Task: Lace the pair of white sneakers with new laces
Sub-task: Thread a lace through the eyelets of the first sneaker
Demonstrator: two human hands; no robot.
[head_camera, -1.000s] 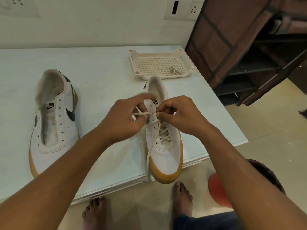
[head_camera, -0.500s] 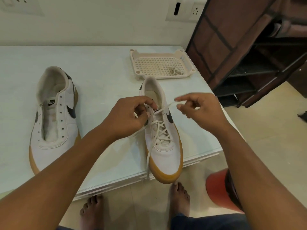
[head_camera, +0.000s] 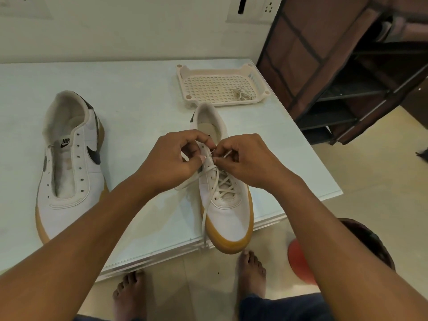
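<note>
Both hands meet over the top eyelets of the half-laced sneaker (head_camera: 225, 212), which lies on the table (head_camera: 139, 100) directly beneath them. The right hand (head_camera: 250, 161) pinches the lace (head_camera: 217, 179) near its tip. The left hand (head_camera: 171, 163) pinches the sneaker's eyelet edge. The unlaced sneaker (head_camera: 69, 172) lies well left of the left hand, and a tray (head_camera: 236, 103) sits beyond both

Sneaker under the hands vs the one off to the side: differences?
The laced sneaker has a white lace crisscrossed through its lower eyelets; the bare sneaker has empty eyelets. The left hand grips the laced sneaker and the right hand pinches its lace; the bare sneaker is untouched. Both: white uppers, gum soles.
</note>
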